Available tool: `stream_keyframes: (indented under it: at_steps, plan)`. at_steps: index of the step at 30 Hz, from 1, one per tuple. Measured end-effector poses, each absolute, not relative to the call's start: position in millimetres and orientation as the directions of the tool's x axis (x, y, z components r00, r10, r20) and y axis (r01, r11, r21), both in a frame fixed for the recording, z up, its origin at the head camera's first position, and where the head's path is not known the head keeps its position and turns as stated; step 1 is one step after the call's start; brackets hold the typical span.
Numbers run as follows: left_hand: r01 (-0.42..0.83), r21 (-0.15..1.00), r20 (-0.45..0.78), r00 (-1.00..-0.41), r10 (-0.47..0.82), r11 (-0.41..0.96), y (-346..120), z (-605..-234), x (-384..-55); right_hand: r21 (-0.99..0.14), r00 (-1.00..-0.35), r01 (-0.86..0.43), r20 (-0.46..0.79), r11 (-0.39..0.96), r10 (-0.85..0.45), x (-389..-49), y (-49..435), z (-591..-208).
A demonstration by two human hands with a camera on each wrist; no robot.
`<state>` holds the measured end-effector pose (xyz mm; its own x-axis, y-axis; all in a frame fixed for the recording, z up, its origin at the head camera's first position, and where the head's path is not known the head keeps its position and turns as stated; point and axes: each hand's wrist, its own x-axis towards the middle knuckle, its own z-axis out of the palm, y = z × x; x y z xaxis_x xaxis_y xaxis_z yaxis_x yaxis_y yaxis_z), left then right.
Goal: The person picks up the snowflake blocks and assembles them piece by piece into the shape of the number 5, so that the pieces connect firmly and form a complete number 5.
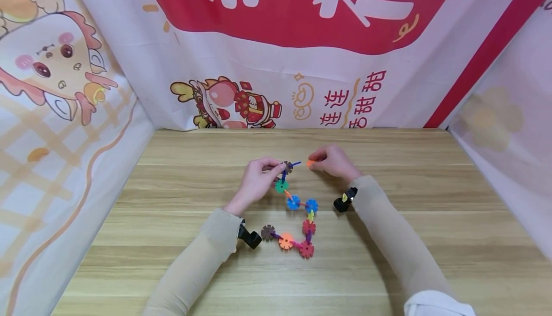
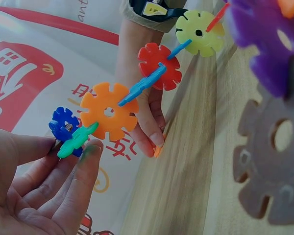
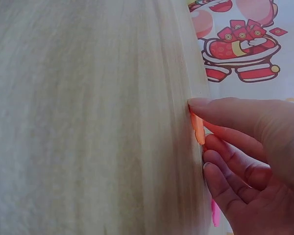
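Observation:
A chain of notched plastic snowflake discs (image 1: 309, 227) in several colours zigzags over the wooden table. At the chain's far end, my left hand (image 1: 254, 179) pinches it between thumb and fingers, near a dark brown disc (image 1: 288, 167) with a blue disc jutting to the right. The left wrist view shows a blue disc (image 2: 61, 120) and a green disc (image 2: 78, 140) at those fingertips, joined to an orange disc (image 2: 95, 105). Just to the right and apart from the chain, my right hand (image 1: 335, 163) pinches a loose orange disc (image 3: 199, 129), seen edge-on in the right wrist view.
The wooden table (image 1: 194, 196) meets a printed cloth backdrop (image 1: 258, 57) behind the hands, with cloth at both sides too. A pink piece (image 3: 215, 213) shows below the right hand in the right wrist view. Black wrist cameras (image 1: 250, 237) sit on both wrists.

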<state>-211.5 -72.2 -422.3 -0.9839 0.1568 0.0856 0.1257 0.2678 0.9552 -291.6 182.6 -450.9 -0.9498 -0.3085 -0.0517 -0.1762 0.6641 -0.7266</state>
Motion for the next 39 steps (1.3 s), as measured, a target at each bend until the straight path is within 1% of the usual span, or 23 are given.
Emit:
stream_keyframes:
  at_steps: [9, 16, 21, 25, 30, 35, 39]
  plan:
    - [0.122, 0.957, 0.080, -0.983, 0.164, 0.264, -72, -423, -211, -0.705, -0.944, -0.152, -0.105, 0.693, -0.314, -296, 182, -447]
    - [0.116, 0.960, 0.074, -0.983, 0.170, 0.254, -72, -424, -211, -0.703, -0.938, -0.106, -0.165, 0.703, -0.306, -299, 183, -444]
    - [0.117, 0.960, 0.075, -0.982, 0.171, 0.255, -71, -425, -211, -0.693, -0.937, -0.102, -0.175, 0.714, -0.303, -299, 183, -443]
    - [0.112, 0.961, 0.070, -0.983, 0.169, 0.252, -71, -425, -210, -0.695, -0.935, -0.130, -0.150, 0.707, -0.320, -299, 184, -444]
    - [0.096, 0.966, 0.058, -0.985, 0.162, 0.241, -71, -424, -210, -0.744, -0.932, -0.169, -0.092, 0.646, -0.350, -297, 185, -447]
    - [0.101, 0.965, 0.063, -0.985, 0.160, 0.243, -71, -424, -211, -0.792, -0.947, -0.157, -0.050, 0.590, -0.319, -291, 187, -450]
    - [0.110, 0.964, 0.072, -0.984, 0.160, 0.241, -70, -425, -211, -0.847, -0.963, -0.121, -0.027, 0.517, -0.268, -283, 186, -446]
